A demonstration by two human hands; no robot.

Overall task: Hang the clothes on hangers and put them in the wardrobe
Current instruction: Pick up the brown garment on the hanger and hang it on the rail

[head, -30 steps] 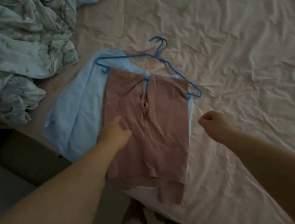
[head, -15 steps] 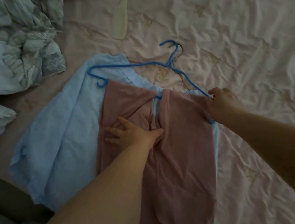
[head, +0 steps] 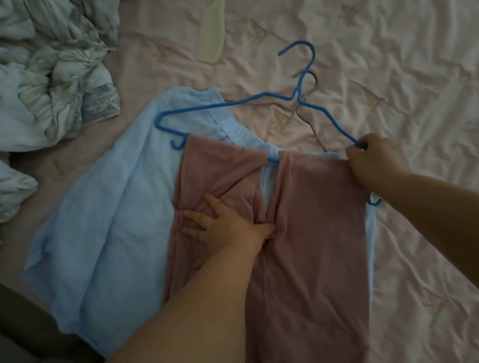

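A dusty-pink garment [head: 311, 242] lies draped over the bar of a blue hanger [head: 239, 103] on the bed. Under both is a light blue garment [head: 100, 231], spread flat. My left hand [head: 223, 226] presses on the pink cloth near its middle fold, fingers spread. At the hanger's right shoulder my right hand [head: 373, 159] grips the blue wire together with the pink cloth's top corner. A thin grey wire hanger [head: 313, 127] lies partly beneath the blue one.
The pink wrinkled bed sheet [head: 398, 51] stretches to the right and back. A crumpled floral blanket [head: 17, 74] is heaped at the far left. A pale yellow hanger [head: 213, 25] lies at the back. The bed's edge and dark floor [head: 2, 322] are at lower left.
My right hand has moved from the sheet up to the hanger's right shoulder and taken hold of it. My left hand slid onto the pink cloth's middle and pressed down.
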